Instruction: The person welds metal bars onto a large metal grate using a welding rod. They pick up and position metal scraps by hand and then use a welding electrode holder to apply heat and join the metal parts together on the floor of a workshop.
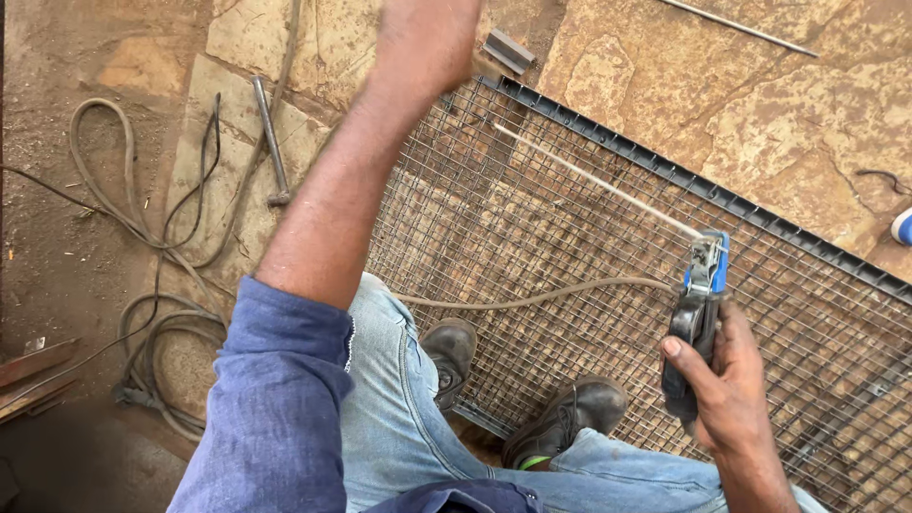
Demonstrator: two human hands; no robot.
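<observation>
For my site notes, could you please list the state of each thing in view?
Right hand: closed around the electrode holder.
Electrode holder: gripped, rod clamped in it.
Welding rod: straight, reaching out over the mesh.
Left hand: raised, blurred.
Wire mesh panel: lying flat under both boots.
Hammer: lying on the stone, untouched.
Cables: loosely coiled on the ground.

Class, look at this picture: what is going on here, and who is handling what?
A person crouches on a wire mesh panel in a dark metal frame, lying on stone paving. The right hand grips a welding electrode holder with a long rod clamped in it, pointing across the mesh. The left hand is raised near the frame's far corner. A hammer and coiled cables lie to the left.
</observation>
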